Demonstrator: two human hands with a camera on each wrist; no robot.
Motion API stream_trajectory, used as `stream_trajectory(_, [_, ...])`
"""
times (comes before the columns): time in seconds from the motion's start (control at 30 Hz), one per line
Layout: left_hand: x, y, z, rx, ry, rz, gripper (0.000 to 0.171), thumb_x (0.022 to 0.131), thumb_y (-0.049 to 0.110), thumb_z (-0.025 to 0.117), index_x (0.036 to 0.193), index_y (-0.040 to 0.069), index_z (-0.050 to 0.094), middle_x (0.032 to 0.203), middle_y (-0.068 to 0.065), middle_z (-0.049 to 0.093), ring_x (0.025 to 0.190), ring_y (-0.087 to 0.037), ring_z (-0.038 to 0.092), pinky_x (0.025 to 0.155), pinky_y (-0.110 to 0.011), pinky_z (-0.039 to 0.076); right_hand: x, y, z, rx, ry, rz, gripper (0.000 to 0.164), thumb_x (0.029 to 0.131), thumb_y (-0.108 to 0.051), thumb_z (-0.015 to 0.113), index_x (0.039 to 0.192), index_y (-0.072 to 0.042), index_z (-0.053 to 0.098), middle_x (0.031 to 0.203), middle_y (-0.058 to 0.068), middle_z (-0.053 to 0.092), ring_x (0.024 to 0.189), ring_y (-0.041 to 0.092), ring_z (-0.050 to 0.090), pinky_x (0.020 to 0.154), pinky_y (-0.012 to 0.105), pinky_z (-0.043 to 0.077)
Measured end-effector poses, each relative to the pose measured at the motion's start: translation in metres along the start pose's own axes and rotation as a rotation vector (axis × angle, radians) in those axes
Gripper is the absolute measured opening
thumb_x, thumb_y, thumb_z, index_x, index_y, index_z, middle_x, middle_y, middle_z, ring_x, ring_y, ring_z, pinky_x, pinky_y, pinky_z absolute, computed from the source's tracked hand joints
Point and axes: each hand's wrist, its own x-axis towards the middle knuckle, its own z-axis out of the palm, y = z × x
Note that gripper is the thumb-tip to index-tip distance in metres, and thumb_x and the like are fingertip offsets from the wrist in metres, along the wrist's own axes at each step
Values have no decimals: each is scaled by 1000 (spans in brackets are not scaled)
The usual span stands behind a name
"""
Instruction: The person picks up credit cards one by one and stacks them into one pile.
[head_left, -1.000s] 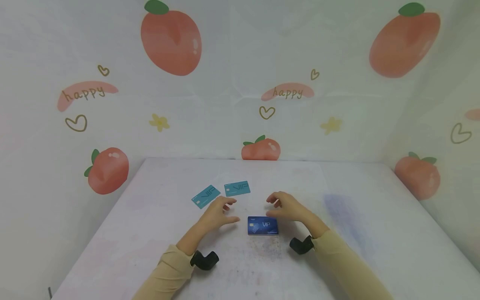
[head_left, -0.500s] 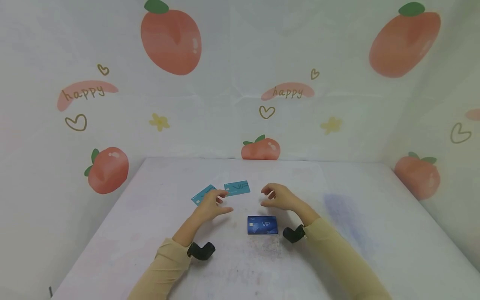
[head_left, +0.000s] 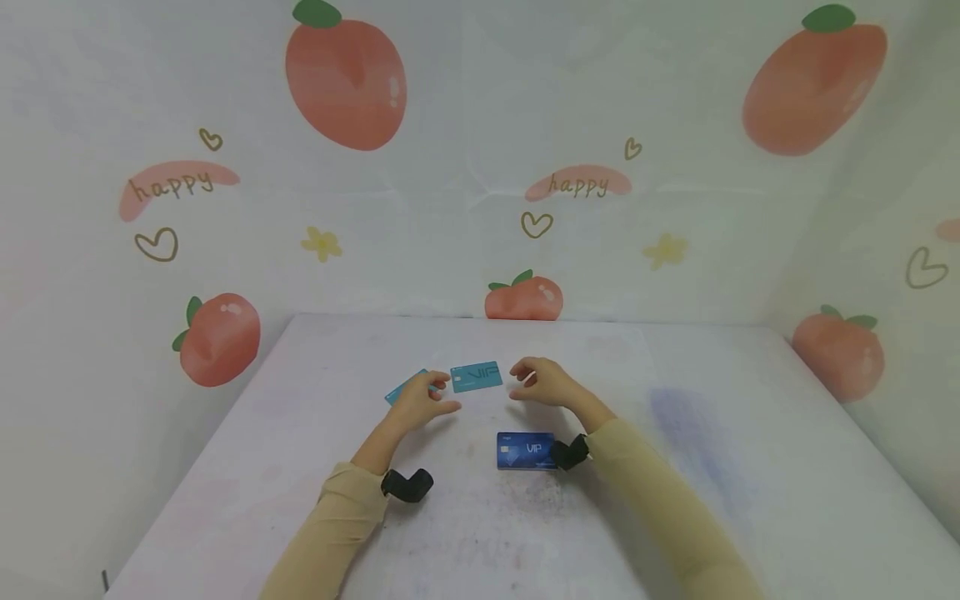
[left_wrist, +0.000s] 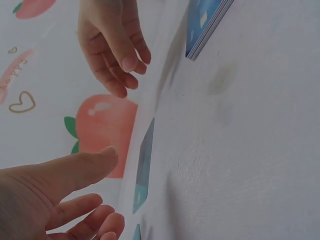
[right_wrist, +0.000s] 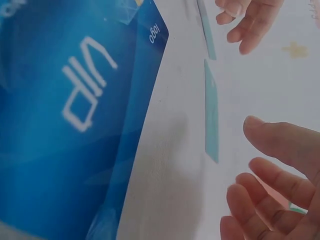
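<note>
Head view: one teal rectangular card (head_left: 404, 387) is partly hidden by the left hand (head_left: 417, 403), fingers parted and empty; just right of those fingertips, a second teal rectangular card (head_left: 476, 377) is seen, long axis directed toward the slightly farther right hand (head_left: 550, 384), fingers loosely bent, empty.

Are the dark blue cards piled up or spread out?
Piled up: in the left wrist view, the dark blue cards show several edges layered together.
</note>
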Motion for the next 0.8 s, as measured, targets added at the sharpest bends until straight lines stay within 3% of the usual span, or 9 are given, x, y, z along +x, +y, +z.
stream_trajectory(0.27, [13, -4, 3, -34, 29, -23, 53, 78, 13, 74, 123, -7, 54, 112, -21, 59, 91, -26, 61, 79, -35, 50, 16, -1, 4, 26, 6, -9, 40, 80, -14, 71, 113, 5, 58, 105, 19, 61, 97, 29, 61, 86, 36, 52])
stream_trajectory(0.6, [27, -5, 9, 24, 24, -67, 56, 78, 17, 74, 126, -3, 54, 109, -17, 62, 94, -26, 58, 84, -39, 48, 34, 4, 12, 62, 42, 60, 43, 77, -10, 73, 115, 3, 58, 105, 19, 61, 94, 26, 59, 83, 35, 51])
stream_trajectory(0.8, [34, -7, 10, 18, 38, -93, 56, 77, 13, 74, 125, -4, 53, 99, -15, 61, 87, -22, 54, 83, -38, 46, 41, 0, 15, 81, 56, 112, 44, 77, -8, 73, 116, 2, 57, 107, 19, 61, 97, 26, 56, 85, 35, 50])
